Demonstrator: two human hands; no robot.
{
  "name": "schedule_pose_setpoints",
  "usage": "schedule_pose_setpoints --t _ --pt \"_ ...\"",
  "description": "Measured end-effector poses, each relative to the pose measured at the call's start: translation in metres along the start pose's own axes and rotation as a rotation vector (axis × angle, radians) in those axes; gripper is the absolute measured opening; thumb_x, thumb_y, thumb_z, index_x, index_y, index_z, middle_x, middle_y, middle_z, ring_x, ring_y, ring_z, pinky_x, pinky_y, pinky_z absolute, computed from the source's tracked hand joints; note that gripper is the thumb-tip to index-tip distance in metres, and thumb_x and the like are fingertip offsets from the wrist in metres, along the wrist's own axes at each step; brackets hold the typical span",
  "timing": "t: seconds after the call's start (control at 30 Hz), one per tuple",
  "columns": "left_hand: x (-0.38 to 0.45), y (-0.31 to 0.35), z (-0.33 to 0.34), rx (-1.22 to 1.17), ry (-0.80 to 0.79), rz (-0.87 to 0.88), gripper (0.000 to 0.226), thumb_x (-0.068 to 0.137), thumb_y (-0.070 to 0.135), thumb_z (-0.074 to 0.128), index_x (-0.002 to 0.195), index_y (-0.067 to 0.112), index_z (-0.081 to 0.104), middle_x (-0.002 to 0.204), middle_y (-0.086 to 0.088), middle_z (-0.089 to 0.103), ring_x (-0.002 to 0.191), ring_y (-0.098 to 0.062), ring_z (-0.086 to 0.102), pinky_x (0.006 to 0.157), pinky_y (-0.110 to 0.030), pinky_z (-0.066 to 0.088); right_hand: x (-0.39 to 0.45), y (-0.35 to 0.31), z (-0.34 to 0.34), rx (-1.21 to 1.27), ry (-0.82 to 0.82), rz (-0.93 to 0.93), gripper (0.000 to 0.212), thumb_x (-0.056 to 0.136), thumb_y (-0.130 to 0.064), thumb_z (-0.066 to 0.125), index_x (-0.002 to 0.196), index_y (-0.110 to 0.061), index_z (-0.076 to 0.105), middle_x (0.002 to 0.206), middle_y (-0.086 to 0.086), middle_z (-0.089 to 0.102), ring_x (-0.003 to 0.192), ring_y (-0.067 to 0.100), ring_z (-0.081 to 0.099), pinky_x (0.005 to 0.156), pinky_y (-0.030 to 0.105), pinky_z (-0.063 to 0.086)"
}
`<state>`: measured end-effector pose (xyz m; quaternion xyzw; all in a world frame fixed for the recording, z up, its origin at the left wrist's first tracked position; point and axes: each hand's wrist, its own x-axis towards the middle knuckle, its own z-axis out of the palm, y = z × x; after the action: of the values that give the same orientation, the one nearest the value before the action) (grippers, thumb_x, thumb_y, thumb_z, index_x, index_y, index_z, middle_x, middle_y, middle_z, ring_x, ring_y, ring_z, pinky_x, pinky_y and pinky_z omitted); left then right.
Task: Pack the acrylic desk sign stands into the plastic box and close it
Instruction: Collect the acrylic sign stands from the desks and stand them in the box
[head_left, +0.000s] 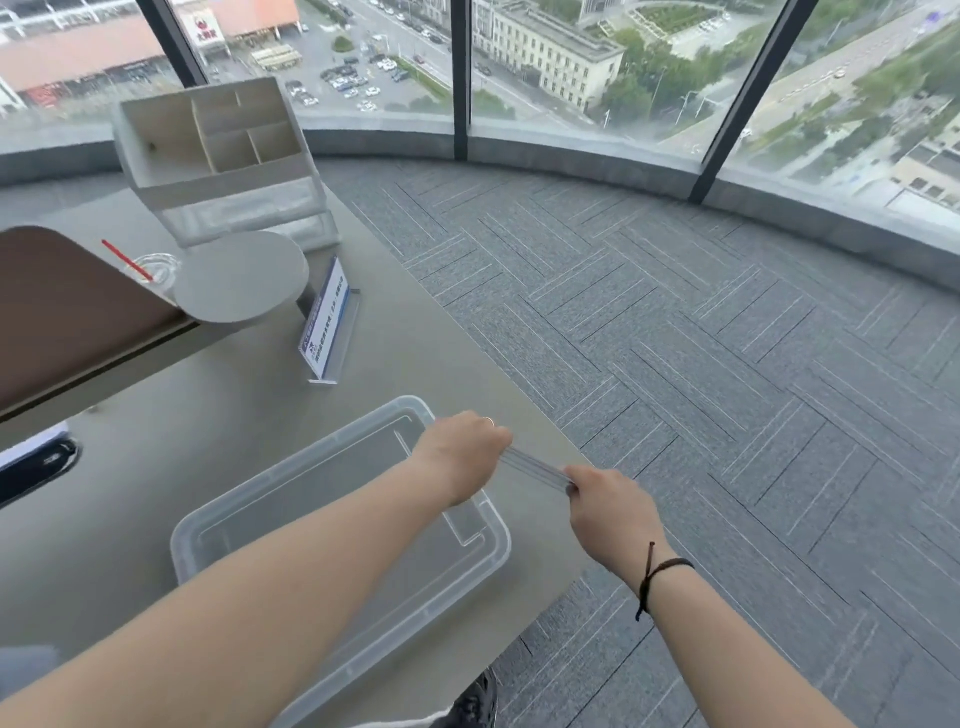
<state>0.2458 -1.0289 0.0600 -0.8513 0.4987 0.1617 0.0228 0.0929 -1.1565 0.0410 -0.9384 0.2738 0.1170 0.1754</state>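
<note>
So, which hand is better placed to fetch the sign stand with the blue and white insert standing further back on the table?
Probably the left hand. It is nearer the standing acrylic sign stand, on that side of the clear plastic box. The right hand could keep the clear stand both now grip.

Grey herringbone-pattern carpet tile floor (701, 364) spreads right of and beyond hands. Curved floor-to-ceiling glass window wall (597, 67) far ahead, dark metal mullions (461, 78) between panes, daylight, city streets below. Matte grey rounded-edge table (426, 332) under hands. Brown wooden panel (67, 312) far left. White compartmented desk organizer (218, 156) ahead-left.
</note>
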Motion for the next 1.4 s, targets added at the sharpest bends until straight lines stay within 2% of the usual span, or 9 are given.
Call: schedule_pose_setpoints --t 0.13,0.23,0.5,0.6,0.73,0.83,1.0,1.27,1.4 --pt "-0.040 -0.028 -0.017 -0.013 0.064 -0.062 0.033 0.084 -0.009 0.038 0.103 0.010 0.058 0.100 -0.010 0.060 0.091 -0.031 0.056 0.067 -0.038 0.047 -0.005 -0.044 -0.021 0.008 0.007 -0.096 0.017 0.089 -0.013 0.043 0.072 -0.012 0.047 0.065 0.004 0.053 0.067 0.035 0.051 0.051 0.034 0.031" --pt "-0.083 -0.059 -0.030 -0.036 0.110 -0.141 0.031 0.086 -0.004 0.040 0.103 0.014 0.057 0.095 -0.002 0.057 0.089 -0.030 0.055 0.061 -0.033 0.036 -0.010 -0.092 -0.032 -0.023 -0.020 -0.184 0.030 0.091 -0.017 0.045 0.063 -0.015 0.034 0.058 -0.001 0.041 0.065 0.031 0.045 0.050 0.034 0.028" --pt "-0.252 -0.151 -0.052 -0.070 0.095 -0.322 0.026 0.090 0.003 0.041 0.098 0.019 0.060 0.100 -0.003 0.062 0.083 -0.029 0.059 0.070 -0.036 0.050 -0.058 -0.260 -0.026 -0.156 -0.045 -0.498 0.025 0.095 -0.031 0.045 0.080 -0.015 0.057 0.074 -0.001 0.057 0.073 0.027 0.050 0.060 0.032 0.037" --pt "-0.326 -0.178 -0.059 -0.084 0.072 -0.375 0.024 0.087 0.001 0.042 0.094 0.017 0.059 0.096 -0.004 0.062 0.080 -0.029 0.058 0.066 -0.034 0.047 -0.091 -0.327 -0.019 -0.225 -0.028 -0.639 0.029 0.094 -0.037 0.042 0.095 -0.019 0.065 0.081 0.000 0.066 0.081 0.027 0.059 0.065 0.034 0.045" --pt "-0.416 -0.209 -0.059 -0.088 0.065 -0.439 0.027 0.085 -0.003 0.044 0.096 0.017 0.060 0.087 -0.001 0.058 0.081 -0.027 0.060 0.064 -0.034 0.047 -0.133 -0.403 -0.009 -0.208 -0.075 -0.744 0.032 0.093 -0.036 0.050 0.069 -0.016 0.053 0.064 -0.001 0.052 0.070 0.030 0.054 0.059 0.034 0.042" --pt "-0.475 -0.231 -0.048 -0.116 0.084 -0.473 0.025 0.088 0.002 0.044 0.092 0.021 0.058 0.078 0.004 0.046 0.082 -0.027 0.058 0.066 -0.035 0.047 -0.160 -0.449 0.007 -0.227 -0.067 -0.828 0.034 0.092 -0.036 0.052 0.065 -0.015 0.052 0.060 0.000 0.048 0.065 0.031 0.051 0.057 0.032 0.039" --pt "-0.553 -0.255 -0.025 -0.194 0.107 -0.536 0.022 0.095 0.009 0.043 0.086 0.018 0.060 0.080 0.003 0.054 0.075 -0.017 0.045 0.070 -0.035 0.048 -0.202 -0.506 0.040 -0.300 -0.049 -0.938 0.039 0.093 -0.037 0.052 0.063 -0.014 0.042 0.058 -0.001 0.042 0.067 0.032 0.046 0.056 0.032 0.033" --pt "-0.621 -0.280 0.008 -0.337 0.143 -0.540 0.022 0.093 0.011 0.049 0.075 0.015 0.061 0.071 0.005 0.058 0.070 -0.022 0.054 0.066 -0.033 0.049 -0.251 -0.547 0.084 -0.331 -0.055 -0.939 0.034 0.094 -0.039 0.050 0.069 -0.016 0.047 0.064 0.002 0.044 0.068 0.033 0.043 0.059 0.033 0.036" --pt "-0.630 -0.295 0.034 -0.451 0.216 -0.509 0.020 0.092 0.018 0.054 0.091 0.021 0.074 0.085 0.004 0.071 0.080 -0.018 0.063 0.076 -0.038 0.053 -0.263 -0.548 0.109 -0.298 -0.038 -0.903 0.033 0.094 -0.037 0.048 0.070 -0.014 0.048 0.064 0.002 0.046 0.066 0.032 0.045 0.057 0.033 0.034"
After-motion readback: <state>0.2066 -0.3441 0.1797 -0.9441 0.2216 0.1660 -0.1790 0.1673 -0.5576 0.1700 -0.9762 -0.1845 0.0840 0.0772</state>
